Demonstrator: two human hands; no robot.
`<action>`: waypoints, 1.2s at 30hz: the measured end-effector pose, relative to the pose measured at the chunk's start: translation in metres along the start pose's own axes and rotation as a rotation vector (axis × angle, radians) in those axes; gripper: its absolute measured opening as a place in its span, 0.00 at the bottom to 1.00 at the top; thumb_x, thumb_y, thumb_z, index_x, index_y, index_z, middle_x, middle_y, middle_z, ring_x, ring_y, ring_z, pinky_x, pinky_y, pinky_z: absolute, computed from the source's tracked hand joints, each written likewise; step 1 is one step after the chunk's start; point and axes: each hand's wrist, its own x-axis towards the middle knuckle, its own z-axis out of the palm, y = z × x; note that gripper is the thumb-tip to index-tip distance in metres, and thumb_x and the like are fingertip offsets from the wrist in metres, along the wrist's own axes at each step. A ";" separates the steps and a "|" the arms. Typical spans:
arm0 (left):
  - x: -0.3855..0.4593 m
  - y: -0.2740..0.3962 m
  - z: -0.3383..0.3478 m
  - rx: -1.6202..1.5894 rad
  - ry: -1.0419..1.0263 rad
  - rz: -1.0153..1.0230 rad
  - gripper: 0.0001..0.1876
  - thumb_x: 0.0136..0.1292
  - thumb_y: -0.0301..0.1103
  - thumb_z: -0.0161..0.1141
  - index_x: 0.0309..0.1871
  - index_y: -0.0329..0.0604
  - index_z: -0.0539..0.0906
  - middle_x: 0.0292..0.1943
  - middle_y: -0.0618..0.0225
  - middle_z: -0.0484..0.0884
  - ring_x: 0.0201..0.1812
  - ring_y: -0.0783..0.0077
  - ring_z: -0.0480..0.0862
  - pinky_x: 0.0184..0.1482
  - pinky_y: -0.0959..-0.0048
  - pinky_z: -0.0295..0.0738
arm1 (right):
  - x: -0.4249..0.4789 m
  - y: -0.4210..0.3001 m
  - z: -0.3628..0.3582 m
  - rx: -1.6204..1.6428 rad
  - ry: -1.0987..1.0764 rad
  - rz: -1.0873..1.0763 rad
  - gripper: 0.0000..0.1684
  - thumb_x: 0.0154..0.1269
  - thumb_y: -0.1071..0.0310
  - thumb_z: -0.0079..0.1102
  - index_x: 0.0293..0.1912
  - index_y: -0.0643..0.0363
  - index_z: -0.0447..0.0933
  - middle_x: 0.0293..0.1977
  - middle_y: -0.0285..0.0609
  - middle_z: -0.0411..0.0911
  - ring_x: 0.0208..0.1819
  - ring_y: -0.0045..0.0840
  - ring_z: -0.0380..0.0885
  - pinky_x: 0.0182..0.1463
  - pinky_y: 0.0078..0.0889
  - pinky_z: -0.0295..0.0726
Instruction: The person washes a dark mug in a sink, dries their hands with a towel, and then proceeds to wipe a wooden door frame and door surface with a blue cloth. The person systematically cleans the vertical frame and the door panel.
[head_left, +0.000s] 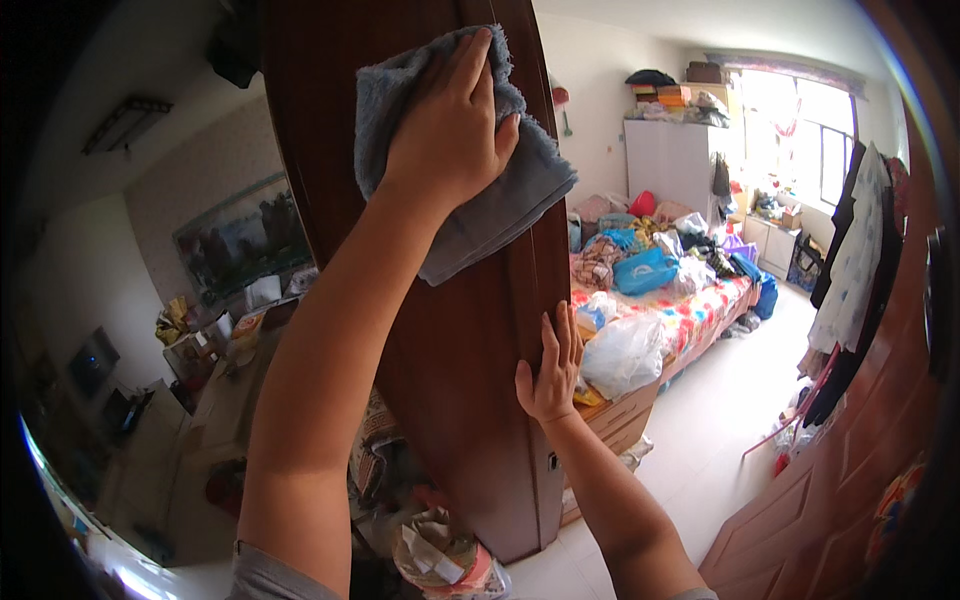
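My left hand (442, 135) is raised high, pressing a folded grey-blue fleecy cloth (495, 217) flat against a dark brown wooden door frame (465, 360). The cloth's fuzzy edge spreads out past my fingertips, and its lower folds hang below my palm. Lower down, my right hand (551, 367) rests on the right edge of the same frame, holding nothing, with its thumb spread away from the fingers. A small metal strike plate (553, 461) sits in the frame below that hand.
A wooden panel door (795, 502) stands ajar at right, near hanging clothes (847, 255). Beyond are a bed (705, 311) piled with bags and a white wardrobe (667, 157). At the frame's foot stands a bin (442, 555) with paper. A framed landscape picture (240, 232) hangs at left.
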 end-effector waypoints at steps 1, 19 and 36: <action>-0.010 0.007 -0.002 0.044 0.003 -0.007 0.35 0.74 0.48 0.60 0.71 0.23 0.73 0.81 0.49 0.62 0.78 0.48 0.69 0.78 0.52 0.67 | 0.000 0.000 0.000 0.007 0.003 -0.002 0.41 0.69 0.55 0.56 0.76 0.63 0.63 0.80 0.63 0.57 0.81 0.58 0.55 0.82 0.62 0.51; -0.202 0.143 -0.022 -0.023 -0.450 -0.178 0.46 0.74 0.64 0.52 0.78 0.29 0.66 0.83 0.44 0.57 0.84 0.44 0.55 0.81 0.38 0.49 | -0.007 0.034 -0.025 0.109 -0.176 -0.008 0.30 0.69 0.66 0.63 0.69 0.58 0.78 0.80 0.55 0.61 0.80 0.49 0.62 0.79 0.49 0.66; -0.378 0.257 -0.019 -0.210 -0.682 -0.159 0.38 0.68 0.56 0.63 0.69 0.31 0.72 0.75 0.34 0.68 0.77 0.36 0.70 0.71 0.41 0.69 | -0.011 0.027 -0.038 0.216 -0.295 -0.032 0.37 0.69 0.71 0.58 0.77 0.63 0.66 0.82 0.61 0.52 0.83 0.56 0.51 0.83 0.56 0.56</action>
